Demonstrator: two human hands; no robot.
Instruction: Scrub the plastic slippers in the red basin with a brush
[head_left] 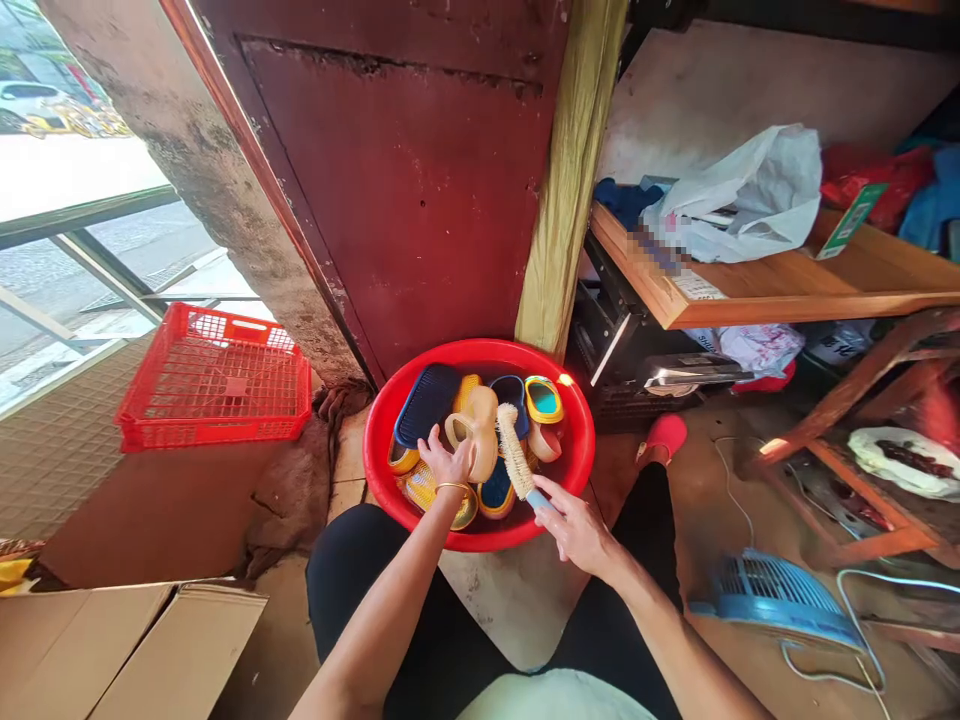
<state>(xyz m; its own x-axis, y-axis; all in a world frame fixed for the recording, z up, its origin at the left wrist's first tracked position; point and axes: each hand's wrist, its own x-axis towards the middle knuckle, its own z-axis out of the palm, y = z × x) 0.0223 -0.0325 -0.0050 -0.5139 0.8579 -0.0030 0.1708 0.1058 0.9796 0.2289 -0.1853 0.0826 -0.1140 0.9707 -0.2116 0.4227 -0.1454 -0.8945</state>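
Note:
A round red plastic basin (375, 450) sits on the floor between my knees, holding several plastic slippers and children's shoes in navy, yellow and beige. My left hand (446, 458) grips a beige plastic shoe (480, 430), holding it up inside the basin. My right hand (574, 530) is shut around the pale blue handle of a long scrubbing brush (514, 452). The brush's tan bristles rest against the side of the beige shoe. A navy slipper (426, 405) leans against the basin's far wall. The basin's bottom is hidden by the shoes.
A red plastic crate (217, 378) lies on its side at left, and a cardboard box (127, 650) stands at bottom left. A blue fan (776, 600) with white cables sits at right. A dark red door (397, 180) rises behind the basin, and a wooden shelf (750, 300) holds a white plastic bag.

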